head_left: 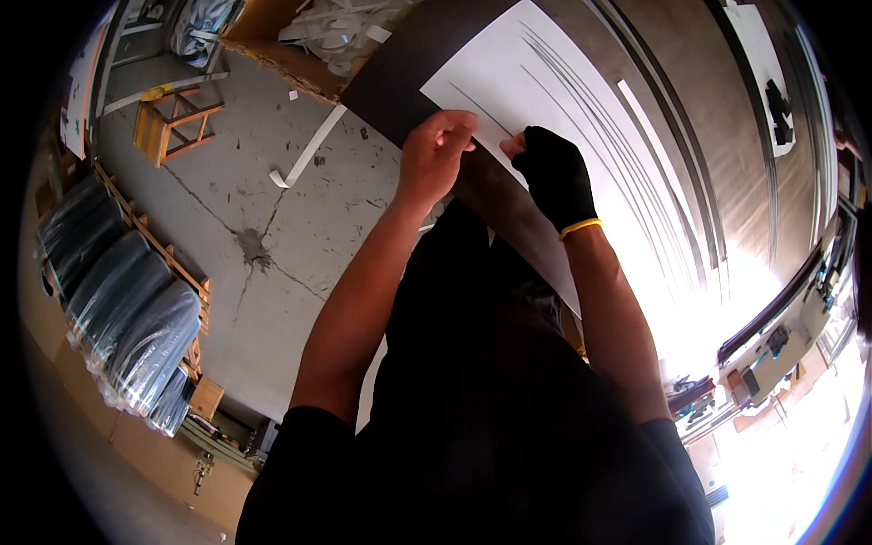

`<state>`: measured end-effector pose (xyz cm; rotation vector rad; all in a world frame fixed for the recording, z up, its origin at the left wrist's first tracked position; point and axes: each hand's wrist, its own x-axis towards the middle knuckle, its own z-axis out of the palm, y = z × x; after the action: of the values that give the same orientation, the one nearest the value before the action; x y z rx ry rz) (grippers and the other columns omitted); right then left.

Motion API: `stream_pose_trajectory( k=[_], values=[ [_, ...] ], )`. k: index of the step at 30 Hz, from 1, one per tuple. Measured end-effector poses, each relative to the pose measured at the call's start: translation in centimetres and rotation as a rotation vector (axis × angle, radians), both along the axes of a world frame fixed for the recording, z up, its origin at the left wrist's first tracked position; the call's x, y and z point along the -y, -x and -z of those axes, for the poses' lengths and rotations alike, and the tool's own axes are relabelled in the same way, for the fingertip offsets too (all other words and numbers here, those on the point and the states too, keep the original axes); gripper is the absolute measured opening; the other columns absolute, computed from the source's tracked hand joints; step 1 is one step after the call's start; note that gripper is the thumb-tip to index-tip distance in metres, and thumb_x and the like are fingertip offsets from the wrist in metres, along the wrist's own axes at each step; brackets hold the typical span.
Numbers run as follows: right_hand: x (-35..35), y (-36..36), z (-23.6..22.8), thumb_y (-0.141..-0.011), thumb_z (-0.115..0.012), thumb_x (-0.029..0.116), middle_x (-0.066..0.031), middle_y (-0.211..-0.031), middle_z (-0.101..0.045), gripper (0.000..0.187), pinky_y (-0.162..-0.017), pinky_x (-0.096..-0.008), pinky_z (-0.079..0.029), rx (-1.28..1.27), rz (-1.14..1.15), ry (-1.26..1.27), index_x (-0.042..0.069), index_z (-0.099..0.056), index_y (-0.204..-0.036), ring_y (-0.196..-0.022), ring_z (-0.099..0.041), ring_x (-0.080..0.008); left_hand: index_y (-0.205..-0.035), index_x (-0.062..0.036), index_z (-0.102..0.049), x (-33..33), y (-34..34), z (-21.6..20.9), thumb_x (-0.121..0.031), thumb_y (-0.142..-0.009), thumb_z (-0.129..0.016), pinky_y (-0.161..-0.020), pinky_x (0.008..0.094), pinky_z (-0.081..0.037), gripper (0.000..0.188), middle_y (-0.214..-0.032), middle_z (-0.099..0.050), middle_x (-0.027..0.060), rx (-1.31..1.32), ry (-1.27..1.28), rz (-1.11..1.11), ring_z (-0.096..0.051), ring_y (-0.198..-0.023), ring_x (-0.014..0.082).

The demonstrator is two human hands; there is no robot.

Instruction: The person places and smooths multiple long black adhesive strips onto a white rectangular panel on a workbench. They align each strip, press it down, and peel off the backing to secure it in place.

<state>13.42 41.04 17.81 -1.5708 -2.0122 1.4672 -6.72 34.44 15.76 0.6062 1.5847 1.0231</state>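
Observation:
Over the near edge of a dark table (386, 86), my left hand (438, 150) is bare, its fingers curled into a pinch. A short way to its right, my right hand (550, 171) wears a black glove with a yellow cuff and bare fingertips. Its fingers are closed too, the thumb pointing toward the left hand. Whatever either hand pinches is too small to make out. Beneath and beyond them lies a large white sheet (481, 73), with several thin dark strips (599, 118) lying lengthwise on it.
A cardboard box (282, 68) of white scraps (336, 36) stands at the table's far left. A white strip (312, 150) hangs toward the floor. Further left are a wooden stool (171, 127) and plastic-wrapped dark bundles (127, 282). Long dark strips (668, 100) lie right of the sheet.

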Motion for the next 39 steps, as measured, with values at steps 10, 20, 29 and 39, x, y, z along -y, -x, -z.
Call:
stream_pose_trajectory(
  k=[10, 20, 29, 39],
  values=[
    [-1.2, 3.8, 1.5, -0.090, -0.087, 0.025, -0.0095, -0.101, -0.083, 0.014, -0.088, -0.0442, -0.061, 0.037, 0.141, -0.250, 0.014, -0.087, -0.098, -0.099, -0.078, -0.0345, -0.134, -0.0088, -0.071, -0.6, 1.8, 5.0, -0.012, -0.099, -0.083, -0.106, 0.0463, -0.054, 0.037, -0.126, -0.078, 0.0059, -1.084, -0.488, 0.031, -0.071, -0.120, 0.0319],
    [-0.9, 4.9, 2.6, -0.083, -0.089, 0.021, -0.0065, -0.102, -0.083, 0.014, -0.090, -0.0434, -0.061, 0.119, 0.105, -0.357, 0.020, -0.090, -0.097, -0.099, -0.077, -0.0323, -0.136, -0.0098, -0.068, -0.7, 1.5, 6.5, -0.011, -0.098, -0.082, -0.118, 0.0548, -0.053, 0.040, -0.128, -0.078, 0.0046, -1.113, -0.555, -0.039, -0.074, -0.128, 0.0321],
    [-1.5, 5.3, 2.2, -0.090, -0.088, 0.024, -0.0125, -0.098, -0.079, 0.019, -0.083, -0.0431, -0.059, 0.208, 0.031, -0.341, 0.009, -0.086, -0.101, -0.091, -0.075, -0.0338, -0.134, -0.0097, -0.067, -0.6, 1.7, 6.6, -0.013, -0.099, -0.081, -0.116, 0.0550, -0.055, 0.038, -0.129, -0.078, 0.0037, -1.123, -0.548, -0.037, -0.074, -0.128, 0.0309],
    [-1.6, 4.9, 2.5, -0.086, -0.087, 0.016, -0.0114, -0.100, -0.080, 0.018, -0.085, -0.0424, -0.060, 0.160, 0.016, -0.347, 0.011, -0.087, -0.103, -0.093, -0.076, -0.0327, -0.134, -0.0101, -0.067, -0.7, 1.6, 6.8, -0.012, -0.098, -0.081, -0.114, 0.0545, -0.056, 0.039, -0.128, -0.077, 0.0030, -1.137, -0.556, -0.045, -0.075, -0.127, 0.0309]
  ],
)
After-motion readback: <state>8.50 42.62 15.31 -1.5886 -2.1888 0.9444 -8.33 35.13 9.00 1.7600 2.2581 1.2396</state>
